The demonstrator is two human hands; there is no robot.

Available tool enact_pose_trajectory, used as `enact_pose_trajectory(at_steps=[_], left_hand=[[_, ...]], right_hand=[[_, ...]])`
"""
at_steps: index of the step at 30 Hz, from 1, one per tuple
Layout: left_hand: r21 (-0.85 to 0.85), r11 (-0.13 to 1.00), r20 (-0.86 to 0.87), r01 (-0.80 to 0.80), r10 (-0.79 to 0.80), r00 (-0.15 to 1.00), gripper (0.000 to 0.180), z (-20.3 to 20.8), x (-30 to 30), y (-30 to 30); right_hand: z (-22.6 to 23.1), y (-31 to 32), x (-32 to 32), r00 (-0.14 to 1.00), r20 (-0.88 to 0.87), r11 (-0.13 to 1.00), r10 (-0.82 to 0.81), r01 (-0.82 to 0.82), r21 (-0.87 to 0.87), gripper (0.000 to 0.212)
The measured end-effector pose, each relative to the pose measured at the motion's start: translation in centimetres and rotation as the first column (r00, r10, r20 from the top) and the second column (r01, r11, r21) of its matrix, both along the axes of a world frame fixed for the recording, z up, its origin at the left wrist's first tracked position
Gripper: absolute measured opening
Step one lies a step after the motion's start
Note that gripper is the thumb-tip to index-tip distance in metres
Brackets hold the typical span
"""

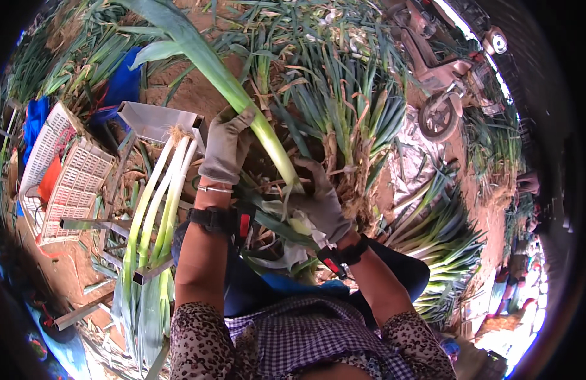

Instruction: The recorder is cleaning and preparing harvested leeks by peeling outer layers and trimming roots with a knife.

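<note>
A long leek (pixel 268 136) slants across the middle, its broad green leaves pointing up and to the left and its pale end down by my right hand. My left hand (pixel 227 144), in a grey work glove, is closed around the stalk. My right hand (pixel 321 201), gloved too, is closed at the pale end, where loose pale skin hangs; its fingertips are partly hidden. Left of my left forearm, several trimmed leeks (pixel 160 201) lie side by side on a metal frame (pixel 158 269), roots toward a metal trough (pixel 161 121).
White plastic crates (pixel 76 180) and blue sheeting (pixel 123 82) stand at the left. Bundled leeks (pixel 350 95) rise just ahead, and a leek pile (pixel 441 247) lies right of my knee. A two-wheeler (pixel 435 76) is parked at the far right. More leeks cover the earth behind.
</note>
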State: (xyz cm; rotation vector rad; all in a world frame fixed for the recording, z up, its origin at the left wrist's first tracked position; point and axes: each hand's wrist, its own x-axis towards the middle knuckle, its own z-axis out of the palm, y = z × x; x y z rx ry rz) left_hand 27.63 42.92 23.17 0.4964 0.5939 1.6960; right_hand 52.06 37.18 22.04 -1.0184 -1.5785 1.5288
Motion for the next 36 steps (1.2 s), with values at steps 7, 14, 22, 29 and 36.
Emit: enact_pose_trajectory(at_steps=[7,14,22,29,36], left_hand=[[-0.102,0.972,-0.116,-0.212,0.2,0.973,0.026,-1.2,-0.4,-0.1],[-0.123,0.951,-0.239,-0.285,0.25,0.938,0.024,-0.4,0.1,-0.5],[-0.125,0.991,-0.123,-0.051,0.036,0.992,0.023,-2.8,6.8,-1.4],[-0.36,0.923,-0.371,-0.138,-0.006,0.928,0.011,-7.9,7.8,0.1],[-0.628,0.759,-0.204,-0.169,0.049,0.978,0.011,-12.2,6.2,2.5]], right_hand=[[-1.4,-2.9,5.1,0.889,-0.349,0.891,-0.297,0.127,-0.435,0.022],[2.6,-6.5,8.8,0.756,0.647,0.992,0.101,-0.125,-0.009,0.066],[2.9,-1.7,3.1,0.861,0.452,0.971,0.233,-0.23,-0.063,0.045],[2.5,-4.4,4.2,0.861,0.474,0.982,0.186,-0.147,-0.119,0.055],[6.3,-13.8,12.0,0.87,0.49,0.999,0.054,-0.051,-0.019,0.019]])
